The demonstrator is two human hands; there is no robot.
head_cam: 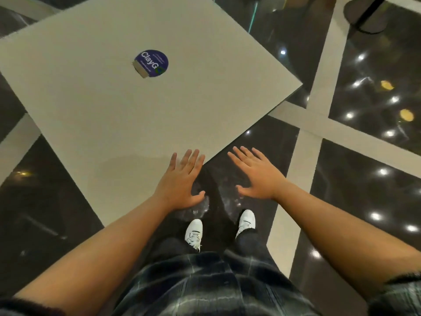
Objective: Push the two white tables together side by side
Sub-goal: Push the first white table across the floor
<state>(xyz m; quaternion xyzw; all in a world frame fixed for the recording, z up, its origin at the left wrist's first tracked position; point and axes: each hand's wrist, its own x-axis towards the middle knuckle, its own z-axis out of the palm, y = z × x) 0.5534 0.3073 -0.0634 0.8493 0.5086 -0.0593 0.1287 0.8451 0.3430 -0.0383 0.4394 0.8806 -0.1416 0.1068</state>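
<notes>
One white table [109, 106] in view, rotated diagonal, its near-right edge running past the hands. Round blue sticker [151, 63] near the tabletop centre reads "ClayG…"; smaller print unreadable, and a grey tab sticks out on its left side. Left hand [180, 181] flat, fingers spread, over the near-right edge; contact unclear. Right hand [256, 176] also flat, spread, empty, past the edge and above the dark glossy floor [364, 201]. White shoes [193, 232] below, pale floor bands [303, 156] crossing at right.
</notes>
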